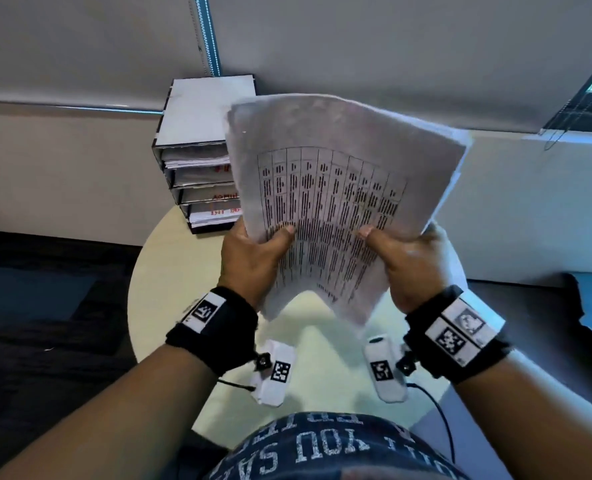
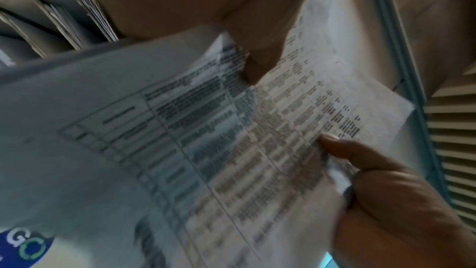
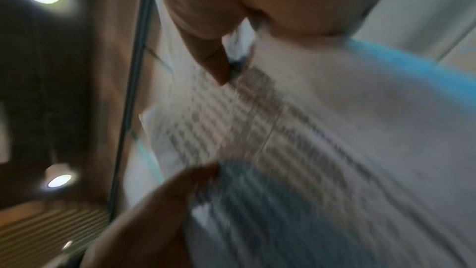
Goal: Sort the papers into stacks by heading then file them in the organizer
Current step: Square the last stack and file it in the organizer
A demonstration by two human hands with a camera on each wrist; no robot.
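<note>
The left hand (image 1: 249,261) and right hand (image 1: 416,261) each pinch the near edge of the papers (image 1: 339,188), thumbs on top, holding them raised above the round desk (image 1: 170,258). The organizer (image 1: 197,161) stands at about eleven o'clock from the sheaf, nearer the left hand, slots facing the person; the sheaf's long axis points to twelve.

Sitting at the table's (image 1: 170,271) far edge: organizer (image 1: 197,133), papers (image 1: 197,161) lying in its trays; sheaf (image 1: 339,188) hanging before it, right.
</note>
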